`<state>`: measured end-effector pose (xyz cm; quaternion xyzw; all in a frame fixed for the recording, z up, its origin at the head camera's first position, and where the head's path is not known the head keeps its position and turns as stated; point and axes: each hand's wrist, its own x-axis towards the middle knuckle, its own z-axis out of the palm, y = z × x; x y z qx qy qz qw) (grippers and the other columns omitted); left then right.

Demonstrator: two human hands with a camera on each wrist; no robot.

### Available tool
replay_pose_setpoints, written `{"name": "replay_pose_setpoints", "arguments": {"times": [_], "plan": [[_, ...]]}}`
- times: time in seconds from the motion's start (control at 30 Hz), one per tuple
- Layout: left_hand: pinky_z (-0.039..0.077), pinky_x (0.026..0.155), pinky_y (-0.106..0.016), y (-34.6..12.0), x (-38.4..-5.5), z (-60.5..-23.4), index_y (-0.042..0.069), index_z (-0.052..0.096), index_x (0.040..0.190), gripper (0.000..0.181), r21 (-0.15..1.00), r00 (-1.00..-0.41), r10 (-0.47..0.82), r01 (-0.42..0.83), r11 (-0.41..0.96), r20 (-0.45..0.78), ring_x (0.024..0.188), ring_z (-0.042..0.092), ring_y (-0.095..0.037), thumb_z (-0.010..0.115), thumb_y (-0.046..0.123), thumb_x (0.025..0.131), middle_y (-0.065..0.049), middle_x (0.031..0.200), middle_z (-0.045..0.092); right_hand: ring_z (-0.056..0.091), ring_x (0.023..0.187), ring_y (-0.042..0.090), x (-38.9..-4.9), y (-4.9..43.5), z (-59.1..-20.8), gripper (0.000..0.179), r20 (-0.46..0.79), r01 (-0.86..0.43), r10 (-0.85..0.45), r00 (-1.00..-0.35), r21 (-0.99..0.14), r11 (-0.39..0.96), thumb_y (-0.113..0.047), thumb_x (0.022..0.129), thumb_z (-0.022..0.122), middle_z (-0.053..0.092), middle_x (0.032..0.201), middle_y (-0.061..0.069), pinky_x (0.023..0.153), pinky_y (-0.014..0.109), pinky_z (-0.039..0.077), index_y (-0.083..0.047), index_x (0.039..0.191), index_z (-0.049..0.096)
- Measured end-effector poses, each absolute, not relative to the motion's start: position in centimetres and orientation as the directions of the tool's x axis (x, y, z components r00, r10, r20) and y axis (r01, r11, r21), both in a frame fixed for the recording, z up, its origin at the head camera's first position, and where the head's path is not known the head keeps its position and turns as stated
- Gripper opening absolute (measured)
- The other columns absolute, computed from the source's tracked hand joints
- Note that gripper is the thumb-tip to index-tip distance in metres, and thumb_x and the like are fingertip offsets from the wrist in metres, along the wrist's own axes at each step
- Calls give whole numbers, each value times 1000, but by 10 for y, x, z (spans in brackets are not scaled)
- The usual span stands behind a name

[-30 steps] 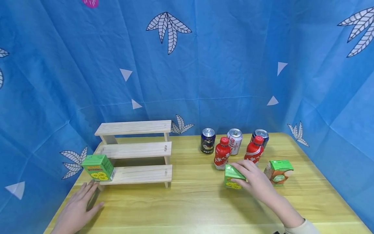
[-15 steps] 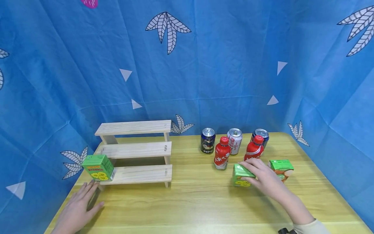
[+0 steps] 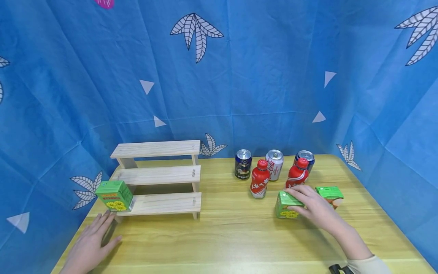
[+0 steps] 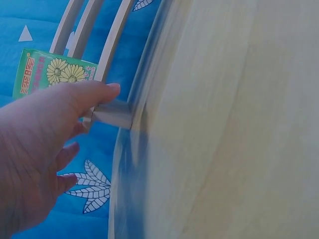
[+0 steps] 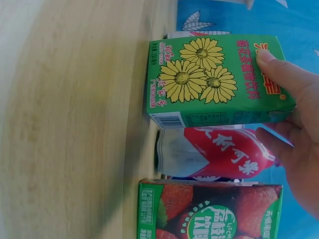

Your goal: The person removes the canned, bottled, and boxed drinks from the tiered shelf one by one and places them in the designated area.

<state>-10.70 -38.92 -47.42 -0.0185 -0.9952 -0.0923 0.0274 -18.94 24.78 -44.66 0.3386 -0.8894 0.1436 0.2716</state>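
Observation:
In the head view my right hand (image 3: 316, 208) grips a green drink carton with yellow flowers (image 3: 287, 205) by its top, thumb on the front. The right wrist view shows this flower carton (image 5: 204, 79) upright at the tabletop; whether its base touches is hard to tell. Just right of it stands a litchi drink carton (image 3: 330, 195), partly behind the hand. My left hand (image 3: 89, 243) lies with fingers extended at the front left corner of a three-step wooden rack (image 3: 164, 203). Another green flower carton (image 3: 115, 196) sits on the rack's lowest step, left end.
Two red bottles (image 3: 260, 179) stand behind the held carton. Behind them are a dark Pepsi can (image 3: 243, 165), a white cola can (image 3: 275, 165) and a dark blue can (image 3: 305, 156). Blue cloth (image 3: 219, 83) hangs around the wooden table (image 3: 205, 243).
My right hand has moved right with the flower carton, away from the front of the left red bottle and nearer the litchi carton. The left hand stays in place.

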Motion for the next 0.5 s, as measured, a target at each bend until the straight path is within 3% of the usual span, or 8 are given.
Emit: {"name": "replay_pose_setpoints", "arguments": {"times": [0.5], "plan": [[22, 108, -73, -389, -106, -474, -5, 31, 149, 92, 185, -997, 38, 50, 981, 65, 138, 24, -57, 54, 63, 90, -34, 152, 29, 60, 104, 20, -190, 252, -444, 59, 529, -640, -518, -672, -63, 766, -19, 74, 83, 65, 113, 2, 82, 43, 59, -13, 129, 63]]}}
